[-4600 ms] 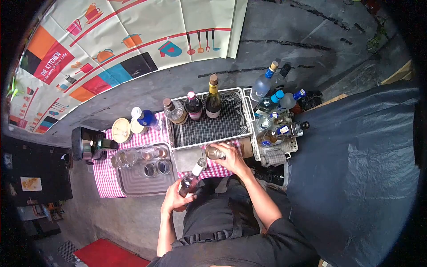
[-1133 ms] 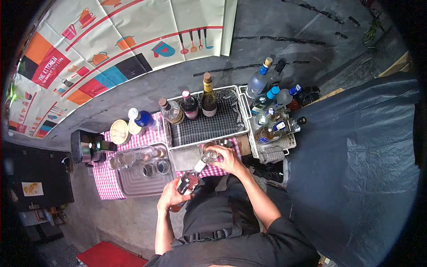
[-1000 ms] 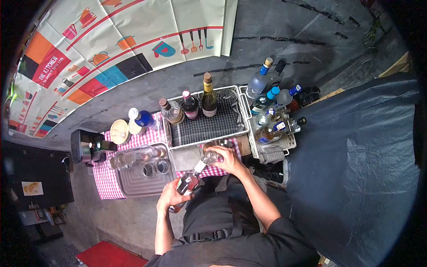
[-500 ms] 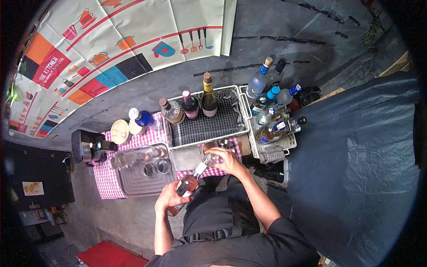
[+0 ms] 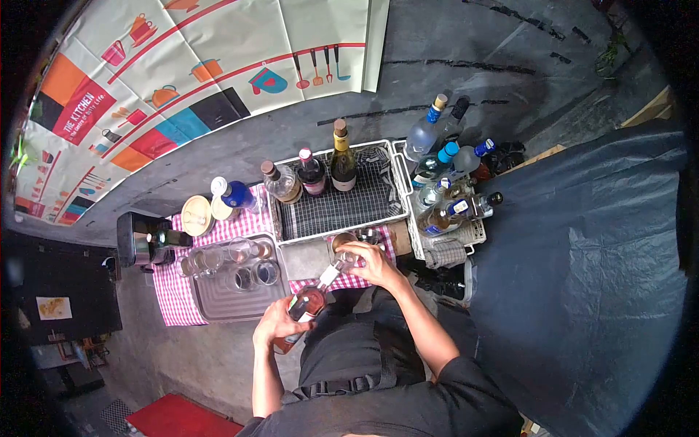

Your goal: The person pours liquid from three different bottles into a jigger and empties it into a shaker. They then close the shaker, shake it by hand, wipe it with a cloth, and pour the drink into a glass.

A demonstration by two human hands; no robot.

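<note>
My left hand (image 5: 275,320) is wrapped round the lower part of a bottle (image 5: 309,300) with pinkish-amber liquid and a white neck band. The bottle leans, its neck pointing up and right. At its mouth, my right hand (image 5: 375,265) is closed on a small clear glass object (image 5: 347,259), partly covered by the fingers; I cannot tell its exact kind. Just beyond those fingers stands a brownish cup (image 5: 342,240). A grey flat board (image 5: 304,262) lies left of the bottle neck, on the pink checked cloth (image 5: 175,295).
To the left a grey tray (image 5: 226,304) bears several clear glasses. Behind, a white wire basket (image 5: 342,227) holds several bottles. A second white basket (image 5: 472,234) at the right is crowded with bottles. A blue bottle (image 5: 237,194) and a black container (image 5: 137,239) stand back left.
</note>
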